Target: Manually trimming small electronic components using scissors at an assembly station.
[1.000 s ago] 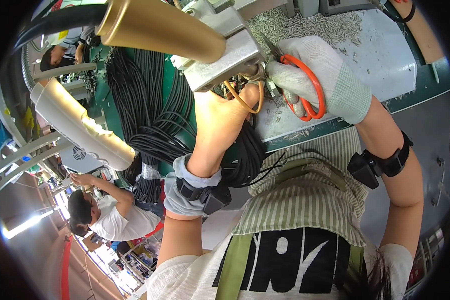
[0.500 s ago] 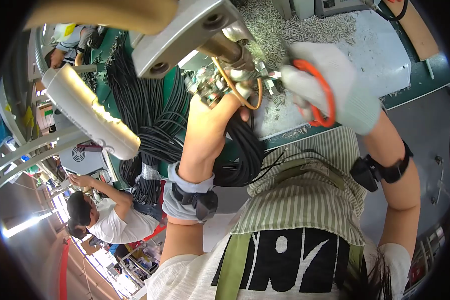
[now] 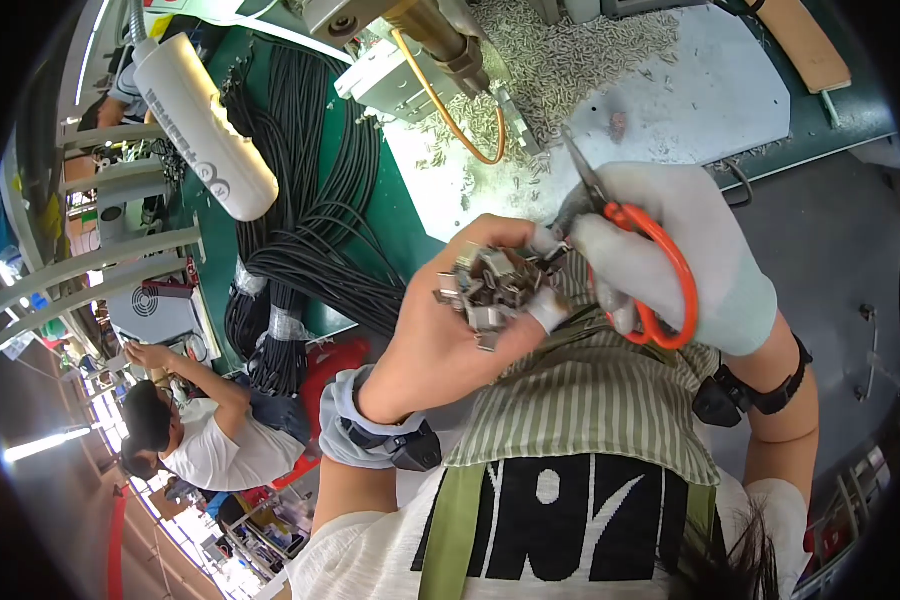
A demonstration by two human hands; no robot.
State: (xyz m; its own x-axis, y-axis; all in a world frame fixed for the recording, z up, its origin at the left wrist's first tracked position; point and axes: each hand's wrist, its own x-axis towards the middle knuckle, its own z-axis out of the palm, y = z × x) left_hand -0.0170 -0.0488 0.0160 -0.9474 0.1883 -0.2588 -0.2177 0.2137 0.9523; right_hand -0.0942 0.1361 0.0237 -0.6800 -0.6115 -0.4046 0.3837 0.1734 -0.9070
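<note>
My left hand (image 3: 425,335) is curled around a cluster of small metal connector pieces (image 3: 490,285), their shiny ends showing above the palm. White wrapping covers its thumb tip and a fingertip. My right hand (image 3: 670,240), in a whitish glove, grips scissors (image 3: 685,290) by their orange-red loop handles. The scissor blades (image 3: 585,170) point up and away. The right fingertips meet the left ones beside the cluster, at a small dark piece too blurred to name. Whatever hangs below the cluster is mostly hidden.
A press-like machine (image 3: 435,45) with a yellow tube stands ahead. Many small metal pins (image 3: 610,50) lie heaped on a white plate (image 3: 740,90). Black cable bundles (image 3: 315,250) cover the green table at left, near a lamp (image 3: 210,130). A co-worker (image 3: 220,435) sits at left.
My left hand has come back from the machine toward my body, turning the connector cluster into view. My right hand, with the scissors, has come nearer and joined it. The view has shifted.
</note>
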